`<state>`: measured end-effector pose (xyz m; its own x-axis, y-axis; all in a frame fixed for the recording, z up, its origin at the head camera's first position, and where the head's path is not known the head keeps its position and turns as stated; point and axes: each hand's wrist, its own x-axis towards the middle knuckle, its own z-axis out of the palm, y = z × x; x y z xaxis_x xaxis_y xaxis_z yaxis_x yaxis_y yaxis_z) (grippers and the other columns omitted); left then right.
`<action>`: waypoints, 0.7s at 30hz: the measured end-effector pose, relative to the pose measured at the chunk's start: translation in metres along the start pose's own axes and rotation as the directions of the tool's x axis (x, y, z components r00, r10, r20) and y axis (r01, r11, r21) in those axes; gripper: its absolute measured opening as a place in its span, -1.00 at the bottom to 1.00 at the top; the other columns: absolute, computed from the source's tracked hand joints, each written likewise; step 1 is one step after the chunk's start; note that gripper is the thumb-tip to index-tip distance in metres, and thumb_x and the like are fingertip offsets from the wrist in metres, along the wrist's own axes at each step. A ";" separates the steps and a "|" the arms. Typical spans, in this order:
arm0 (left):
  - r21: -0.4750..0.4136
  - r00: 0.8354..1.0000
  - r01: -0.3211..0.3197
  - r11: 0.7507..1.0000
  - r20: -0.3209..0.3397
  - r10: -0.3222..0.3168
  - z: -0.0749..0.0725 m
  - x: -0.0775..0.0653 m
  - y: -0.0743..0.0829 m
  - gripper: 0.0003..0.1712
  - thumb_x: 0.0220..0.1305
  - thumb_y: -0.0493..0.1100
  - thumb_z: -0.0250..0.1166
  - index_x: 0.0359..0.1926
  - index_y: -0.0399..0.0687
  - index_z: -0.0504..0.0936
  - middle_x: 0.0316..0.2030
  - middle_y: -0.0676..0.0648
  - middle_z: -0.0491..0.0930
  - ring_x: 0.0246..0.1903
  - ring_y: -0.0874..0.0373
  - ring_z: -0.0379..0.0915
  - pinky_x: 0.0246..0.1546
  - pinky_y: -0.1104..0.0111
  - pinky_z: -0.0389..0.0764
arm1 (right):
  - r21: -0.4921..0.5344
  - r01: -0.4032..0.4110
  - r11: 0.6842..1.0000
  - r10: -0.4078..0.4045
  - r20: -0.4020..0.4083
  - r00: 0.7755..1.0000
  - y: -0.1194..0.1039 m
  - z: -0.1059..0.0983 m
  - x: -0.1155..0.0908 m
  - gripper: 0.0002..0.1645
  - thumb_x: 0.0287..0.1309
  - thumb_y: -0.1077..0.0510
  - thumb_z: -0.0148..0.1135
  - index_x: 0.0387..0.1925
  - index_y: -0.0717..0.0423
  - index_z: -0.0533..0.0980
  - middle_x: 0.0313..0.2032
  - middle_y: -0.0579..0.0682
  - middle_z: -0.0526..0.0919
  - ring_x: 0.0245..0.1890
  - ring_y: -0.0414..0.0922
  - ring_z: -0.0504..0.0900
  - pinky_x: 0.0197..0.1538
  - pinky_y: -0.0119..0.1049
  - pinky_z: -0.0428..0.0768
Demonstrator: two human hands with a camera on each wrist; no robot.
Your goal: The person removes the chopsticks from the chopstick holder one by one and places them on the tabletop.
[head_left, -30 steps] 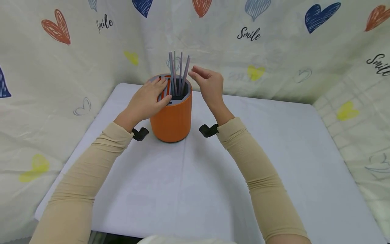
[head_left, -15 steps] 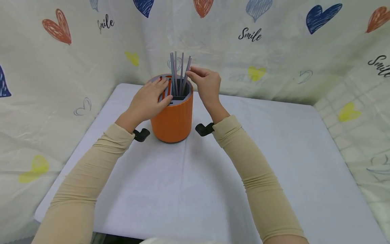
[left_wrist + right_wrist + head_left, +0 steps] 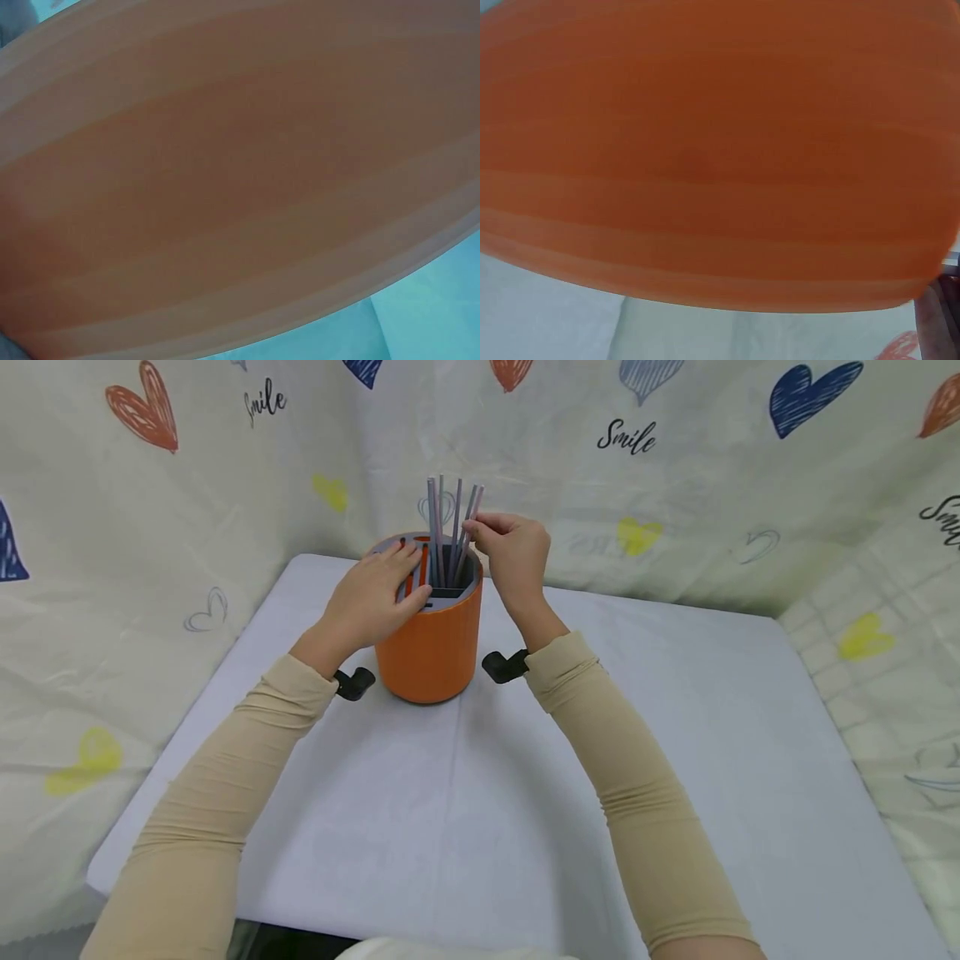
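Observation:
A round orange holder (image 3: 429,652) stands on the table, with a grey slotted top (image 3: 448,602) and a dark open compartment. Several thin purplish-grey sticks (image 3: 432,518) rise upright from that compartment; their lower ends are hidden inside. My left hand (image 3: 375,589) rests on the slotted part of the top, fingers extended and thumb toward the front rim. With thumb and fingertips my right hand (image 3: 519,556) pinches a thin stick (image 3: 480,495) at the right of the group. The holder's orange wall (image 3: 240,165) fills the left wrist view, and its side (image 3: 705,150) covers most of the right wrist view.
A white cloth covers the table (image 3: 450,810). Behind and beside it hangs a pale curtain (image 3: 555,468) printed with hearts and the word "Smile". Black wrist cameras, such as the right one (image 3: 505,667), sit close to the holder.
My right hand has moved left to the sticks and now pinches one; two sticks at the right show separately. My left hand stays on the top. The whole view has shifted slightly.

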<state>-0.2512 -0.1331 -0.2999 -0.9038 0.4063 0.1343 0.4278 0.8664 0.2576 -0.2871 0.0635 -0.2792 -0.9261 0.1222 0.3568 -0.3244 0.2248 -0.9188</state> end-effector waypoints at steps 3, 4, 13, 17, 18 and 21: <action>0.010 0.999 -0.005 1.000 0.039 0.004 -0.002 0.000 0.000 -0.21 0.52 0.19 -0.15 0.55 -0.17 0.05 0.56 -0.18 0.02 0.58 -0.11 -0.19 0.61 0.10 -0.14 | 0.032 0.011 0.999 -0.011 -0.018 1.000 -0.010 -0.006 0.003 -0.75 0.17 0.15 0.40 -0.16 0.22 0.75 -0.19 0.15 0.80 -0.27 -0.19 0.78 -0.06 -0.45 0.72; 0.013 0.999 -0.008 1.000 0.050 0.007 -0.003 0.001 -0.001 -0.21 0.52 0.19 -0.15 0.55 -0.18 0.03 0.56 -0.18 0.00 0.58 -0.11 -0.20 0.61 0.09 -0.15 | 0.041 0.022 0.999 -0.021 -0.025 0.999 -0.014 -0.008 0.004 -0.75 0.16 0.14 0.41 -0.17 0.22 0.75 -0.19 0.14 0.80 -0.29 -0.21 0.77 -0.07 -0.45 0.72; 0.017 0.997 -0.012 1.000 0.078 0.010 0.000 0.000 -0.001 -0.20 0.53 0.20 -0.16 0.56 -0.17 -0.01 0.58 -0.16 -0.04 0.59 -0.11 -0.24 0.62 0.11 -0.19 | 0.159 0.132 0.978 -0.119 -0.091 0.989 -0.047 -0.029 0.006 -0.76 0.11 0.24 0.43 -0.21 0.33 0.73 -0.30 0.11 0.80 -0.37 -0.27 0.76 -0.08 -0.42 0.73; 0.020 0.998 -0.007 1.000 0.068 0.005 -0.001 0.000 0.000 -0.21 0.53 0.19 -0.16 0.56 -0.17 0.00 0.57 -0.16 -0.04 0.59 -0.10 -0.24 0.62 0.11 -0.18 | 0.236 0.189 0.953 -0.163 -0.125 0.979 -0.065 -0.039 0.005 -0.81 0.08 0.31 0.43 -0.27 0.40 0.72 -0.43 0.04 0.77 -0.41 -0.23 0.74 -0.10 -0.41 0.74; 0.019 0.998 -0.005 1.000 0.065 0.004 -0.002 0.000 0.000 -0.21 0.53 0.19 -0.16 0.56 -0.17 0.00 0.57 -0.16 -0.03 0.59 -0.10 -0.24 0.62 0.11 -0.19 | 0.248 0.205 0.947 -0.176 -0.134 0.975 -0.070 -0.042 0.005 -0.81 0.07 0.32 0.43 -0.28 0.40 0.72 -0.43 0.04 0.77 -0.41 -0.22 0.74 -0.11 -0.41 0.74; 0.017 0.998 0.001 1.000 0.061 -0.002 -0.002 0.001 0.000 -0.21 0.53 0.19 -0.16 0.56 -0.16 0.00 0.57 -0.16 -0.04 0.59 -0.10 -0.24 0.62 0.11 -0.19 | 0.288 0.248 0.925 -0.206 -0.167 0.964 -0.085 -0.051 0.004 -0.83 0.05 0.35 0.43 -0.30 0.41 0.71 -0.45 0.04 0.76 -0.42 -0.20 0.75 -0.12 -0.41 0.74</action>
<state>-0.2517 -0.1337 -0.2976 -0.9037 0.4216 0.0749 0.4267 0.8716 0.2413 -0.2537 0.0940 -0.1912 -0.7941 0.2328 0.5615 -0.5847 -0.0403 -0.8102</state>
